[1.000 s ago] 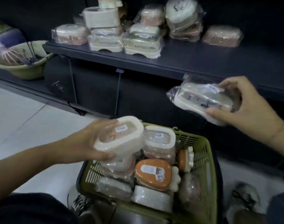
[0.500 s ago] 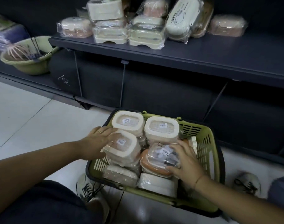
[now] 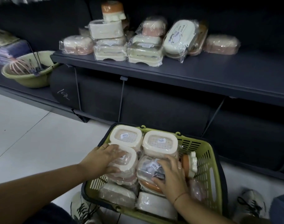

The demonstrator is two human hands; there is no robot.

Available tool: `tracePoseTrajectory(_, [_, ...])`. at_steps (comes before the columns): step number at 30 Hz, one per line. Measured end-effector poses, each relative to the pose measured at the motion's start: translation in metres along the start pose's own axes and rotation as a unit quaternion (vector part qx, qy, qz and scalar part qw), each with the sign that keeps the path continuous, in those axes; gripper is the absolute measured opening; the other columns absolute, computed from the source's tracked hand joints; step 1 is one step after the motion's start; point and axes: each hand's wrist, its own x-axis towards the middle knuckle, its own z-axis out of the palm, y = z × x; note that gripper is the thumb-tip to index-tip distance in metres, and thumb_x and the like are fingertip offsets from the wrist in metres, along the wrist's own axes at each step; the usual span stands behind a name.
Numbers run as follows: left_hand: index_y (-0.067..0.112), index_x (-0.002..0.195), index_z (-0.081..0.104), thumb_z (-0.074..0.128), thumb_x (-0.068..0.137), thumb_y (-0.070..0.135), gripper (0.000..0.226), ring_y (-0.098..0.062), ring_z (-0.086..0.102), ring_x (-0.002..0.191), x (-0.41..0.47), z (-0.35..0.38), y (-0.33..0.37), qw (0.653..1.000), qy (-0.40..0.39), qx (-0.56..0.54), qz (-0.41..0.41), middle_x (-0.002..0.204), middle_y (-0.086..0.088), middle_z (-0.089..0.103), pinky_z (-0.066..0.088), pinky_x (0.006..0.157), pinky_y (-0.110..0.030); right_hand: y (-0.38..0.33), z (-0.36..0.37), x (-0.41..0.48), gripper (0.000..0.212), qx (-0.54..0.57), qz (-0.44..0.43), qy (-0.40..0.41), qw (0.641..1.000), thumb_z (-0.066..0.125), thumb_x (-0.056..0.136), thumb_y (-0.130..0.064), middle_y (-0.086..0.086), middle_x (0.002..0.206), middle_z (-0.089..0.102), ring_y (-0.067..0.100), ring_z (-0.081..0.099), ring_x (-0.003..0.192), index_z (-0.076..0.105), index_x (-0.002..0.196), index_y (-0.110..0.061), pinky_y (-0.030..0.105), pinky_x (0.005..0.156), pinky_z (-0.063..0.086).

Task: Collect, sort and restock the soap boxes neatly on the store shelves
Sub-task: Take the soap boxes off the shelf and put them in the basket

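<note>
Both hands are now working down inside the green basket (image 3: 214, 167). The left hand (image 3: 104, 160) is pressing fairly flat fingers over the lid of a wrapped cream soap box (image 3: 130, 164); whether the thumb is clamping it, I cannot tell. The right hand (image 3: 172, 177) is curling round a clear-lidded soap box (image 3: 146, 167), thumb on its near edge.

A second ago each hand was holding its box up in the air, the right one near the shelf (image 3: 202, 73). Half a second ago both were already coming down. Both boxes are now sitting among the basket load, so this is probably sorting, not shelving; the shelf stock (image 3: 144, 52) is gaining nothing. The camera is also tilting up, showing more shelf.
</note>
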Motion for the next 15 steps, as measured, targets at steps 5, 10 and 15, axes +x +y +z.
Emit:
tracePoseTrajectory(5, [0.043,0.148,0.030,0.005,0.061,0.098,0.106,-0.012,0.027,0.142,0.007,-0.043,0.002,0.991,0.053,-0.121,0.038,0.155,0.012,0.028,0.023,0.116,-0.034,-0.020,-0.057,0.023,0.057,0.048,-0.071,0.058,0.995,0.041,0.072,-0.075,-0.018,0.136,0.031,0.008,0.026,0.130,0.058,0.109,-0.035,0.032,0.107,0.028])
tracePoseTrajectory(10, [0.022,0.141,0.048,0.029,0.073,0.091,0.099,-0.018,0.038,0.133,0.053,-0.159,-0.009,0.918,0.332,-0.215,0.016,0.143,-0.001,0.046,0.029,0.114,-0.039,-0.052,-0.171,0.123,0.041,0.152,-0.127,0.304,0.932,0.062,0.082,-0.050,-0.004,0.114,0.046,0.014,0.047,0.113,0.060,0.105,-0.016,0.027,0.102,0.037])
tracePoseTrajectory(15, [0.012,0.146,0.040,0.056,0.090,0.053,0.071,-0.026,0.033,0.138,0.123,-0.257,-0.030,0.881,0.417,-0.224,-0.013,0.147,-0.010,0.039,0.025,0.113,-0.034,-0.066,-0.238,0.235,0.060,0.236,0.026,0.290,0.927,0.068,0.083,-0.051,0.003,0.127,0.044,0.021,0.045,0.120,0.042,0.126,-0.017,0.035,0.103,0.038])
